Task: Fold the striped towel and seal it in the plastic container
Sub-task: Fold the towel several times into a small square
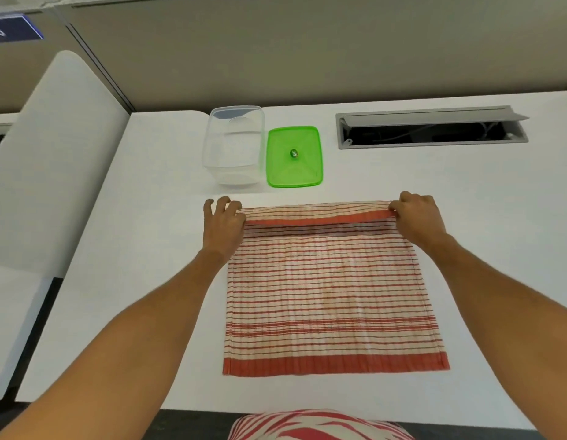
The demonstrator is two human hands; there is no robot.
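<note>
A single wide-angle camera, worn on the person's head, is looking forward and steeply down over the white bench point(466, 217), so both forearms are entering from the bottom corners and reaching away from the lens. It is sitting close above the near edge of the bench, with the person's striped clothing point(320, 425) showing at the bottom of the frame, and it is facing the partition wall point(307, 52) at the far side. Straight edges are bowing outward toward the borders of the view.

The red-and-white striped cloth towel point(330, 290) lies by the white desk's point(155, 249) near edge, with the clear rectangular plastic container point(234, 146) behind it and the green plastic lid point(294, 157) just right of that.
</note>
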